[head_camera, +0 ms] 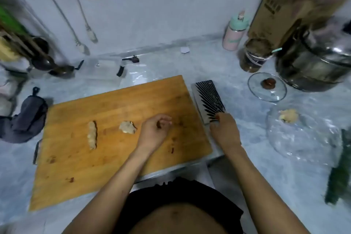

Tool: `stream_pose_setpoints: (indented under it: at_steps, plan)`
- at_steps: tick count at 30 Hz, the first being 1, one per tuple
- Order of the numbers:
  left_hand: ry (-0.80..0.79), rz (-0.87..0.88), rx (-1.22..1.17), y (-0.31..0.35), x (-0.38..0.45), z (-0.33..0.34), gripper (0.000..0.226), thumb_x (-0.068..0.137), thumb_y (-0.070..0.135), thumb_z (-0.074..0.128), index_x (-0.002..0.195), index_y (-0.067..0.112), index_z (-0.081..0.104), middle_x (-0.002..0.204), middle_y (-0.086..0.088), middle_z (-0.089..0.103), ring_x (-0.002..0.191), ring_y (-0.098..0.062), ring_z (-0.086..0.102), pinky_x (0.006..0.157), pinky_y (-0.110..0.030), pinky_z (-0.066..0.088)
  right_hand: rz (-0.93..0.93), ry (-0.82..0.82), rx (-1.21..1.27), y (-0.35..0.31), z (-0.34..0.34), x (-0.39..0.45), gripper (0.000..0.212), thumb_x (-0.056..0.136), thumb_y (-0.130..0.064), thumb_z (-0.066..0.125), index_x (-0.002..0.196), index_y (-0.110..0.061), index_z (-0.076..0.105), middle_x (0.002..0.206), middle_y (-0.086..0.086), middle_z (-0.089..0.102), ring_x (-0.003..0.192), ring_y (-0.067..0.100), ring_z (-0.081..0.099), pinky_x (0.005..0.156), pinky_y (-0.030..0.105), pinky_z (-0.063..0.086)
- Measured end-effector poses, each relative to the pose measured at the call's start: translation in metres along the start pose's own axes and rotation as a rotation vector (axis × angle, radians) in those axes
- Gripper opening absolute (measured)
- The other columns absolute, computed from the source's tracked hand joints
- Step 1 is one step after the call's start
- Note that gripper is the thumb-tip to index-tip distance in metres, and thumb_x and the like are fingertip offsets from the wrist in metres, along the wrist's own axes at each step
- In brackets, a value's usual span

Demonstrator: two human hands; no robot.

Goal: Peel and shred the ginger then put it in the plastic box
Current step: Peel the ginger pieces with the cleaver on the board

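Ginger pieces, pale and knobbly (92,135), (127,127), lie mid-frame on a scuffed wooden cutting board (95,167). Left hand (154,131) rests loosely curled, empty. Right hand (224,129) grips a ridged dark cleaver (208,99) on mottled grey marble counter (266,167); clear plastic box (296,138) right holds shreds.

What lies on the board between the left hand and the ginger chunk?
Nothing visible. The left hand is on the board, just right of the ginger chunk, with only bare wood between them. The ginger row lies beyond it, further left.
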State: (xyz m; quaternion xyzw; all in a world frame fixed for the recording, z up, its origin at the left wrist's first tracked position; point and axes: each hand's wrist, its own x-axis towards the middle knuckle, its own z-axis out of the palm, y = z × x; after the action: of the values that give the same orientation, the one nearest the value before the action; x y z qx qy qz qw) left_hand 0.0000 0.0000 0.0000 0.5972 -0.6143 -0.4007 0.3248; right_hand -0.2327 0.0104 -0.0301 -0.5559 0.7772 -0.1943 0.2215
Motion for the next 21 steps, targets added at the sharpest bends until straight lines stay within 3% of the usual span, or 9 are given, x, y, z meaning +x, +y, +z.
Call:
stream_pose_setpoints:
  at_steps: [5,8,10,13,15,17,21]
  plan:
    - [-0.074,-0.026,-0.018,0.020,0.001,0.018,0.021,0.094,-0.001,0.056,0.097,0.012,0.072,0.090,0.003,0.073,0.079,0.010,0.062,0.072,-0.002,0.042,0.141,-0.021,-0.251,0.031,0.004,0.008,0.049,0.094,-0.012,0.048,0.141,-0.002,0.040,0.141,0.021,0.039,0.122,0.038,0.044,0.096,0.044,0.042]
    - [-0.088,-0.035,0.025,0.017,-0.003,0.015,0.018,0.094,0.003,0.059,0.097,0.014,0.073,0.092,0.008,0.073,0.084,0.012,0.061,0.072,0.000,0.039,0.230,-0.059,-0.220,0.037,0.000,0.015,0.051,0.096,-0.009,0.045,0.145,0.002,0.033,0.145,0.026,0.034,0.128,0.041,0.040,0.102,0.044,0.040]
    - [-0.087,-0.066,0.046,0.013,-0.005,0.014,0.016,0.094,0.007,0.061,0.096,0.016,0.074,0.094,0.010,0.073,0.088,0.009,0.062,0.073,0.000,0.038,0.230,-0.112,-0.142,0.040,-0.005,0.023,0.041,0.096,-0.007,0.047,0.135,0.002,0.045,0.136,0.025,0.045,0.127,0.040,0.045,0.102,0.041,0.039]
    - [-0.077,-0.100,0.047,0.012,-0.007,0.016,0.017,0.093,0.004,0.060,0.096,0.013,0.074,0.094,0.008,0.073,0.085,0.009,0.061,0.072,0.001,0.037,0.213,-0.151,0.083,0.043,-0.017,0.034,0.012,0.090,-0.016,0.060,0.096,-0.006,0.060,0.095,0.014,0.060,0.102,0.034,0.062,0.079,0.035,0.046]
    - [-0.078,-0.151,0.032,0.013,-0.008,0.017,0.018,0.094,0.004,0.060,0.093,0.015,0.074,0.092,0.008,0.072,0.080,0.010,0.060,0.072,-0.001,0.038,0.314,-0.185,0.363,0.041,-0.025,0.033,0.011,0.088,-0.022,0.065,0.087,-0.011,0.061,0.083,0.007,0.059,0.086,0.025,0.059,0.073,0.033,0.047]
    - [-0.062,-0.196,-0.018,0.014,-0.010,0.016,0.020,0.095,0.005,0.060,0.088,0.019,0.074,0.088,0.006,0.073,0.077,-0.001,0.062,0.074,-0.009,0.044,0.409,-0.211,0.611,0.035,-0.028,0.026,0.019,0.088,-0.025,0.062,0.073,-0.014,0.058,0.069,0.006,0.058,0.071,0.023,0.058,0.066,0.033,0.048]
    - [0.021,-0.235,-0.084,0.011,-0.011,0.006,0.020,0.095,0.003,0.060,0.085,0.016,0.071,0.079,-0.002,0.071,0.066,-0.012,0.060,0.065,-0.015,0.047,0.306,-0.168,0.700,0.019,-0.030,-0.003,0.019,0.095,-0.018,0.056,0.077,-0.012,0.053,0.064,0.008,0.058,0.048,0.012,0.057,0.046,0.022,0.049]
